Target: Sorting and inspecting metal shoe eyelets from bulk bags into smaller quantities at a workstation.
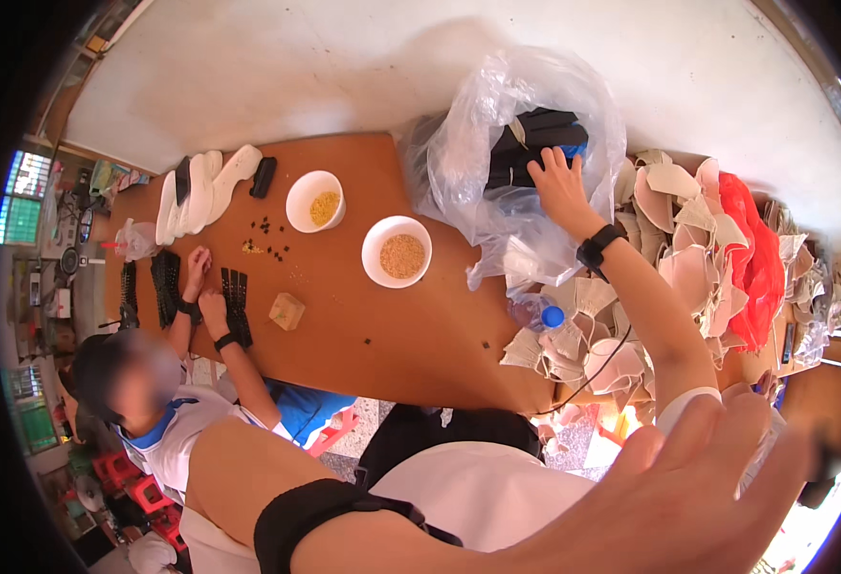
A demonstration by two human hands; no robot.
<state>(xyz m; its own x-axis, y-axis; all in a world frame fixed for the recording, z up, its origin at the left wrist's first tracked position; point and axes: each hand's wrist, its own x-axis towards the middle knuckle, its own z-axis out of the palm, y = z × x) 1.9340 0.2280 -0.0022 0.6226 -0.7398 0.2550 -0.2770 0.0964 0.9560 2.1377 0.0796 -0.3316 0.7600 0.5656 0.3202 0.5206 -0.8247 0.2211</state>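
My right hand (566, 194) reaches into a clear plastic bag (478, 153) near the wall. Its fingers are spread over flat black pieces (514, 165) inside; no grip on them shows. Something blue lies among these pieces by the fingertips. Large and close at the lower right, my left hand (684, 478) is raised with fingers apart and nothing visible in it. The left forearm crosses in front of my body, well away from the tabletop.
A bottle with a blue cap (553, 317) lies beside piled beige shaped pieces (674, 206) and a red plastic bag (751, 263). Two white bowls (397, 222) of small grains stand on the brown table (392, 340). A seated co-worker (172, 397) handles black strips at left.
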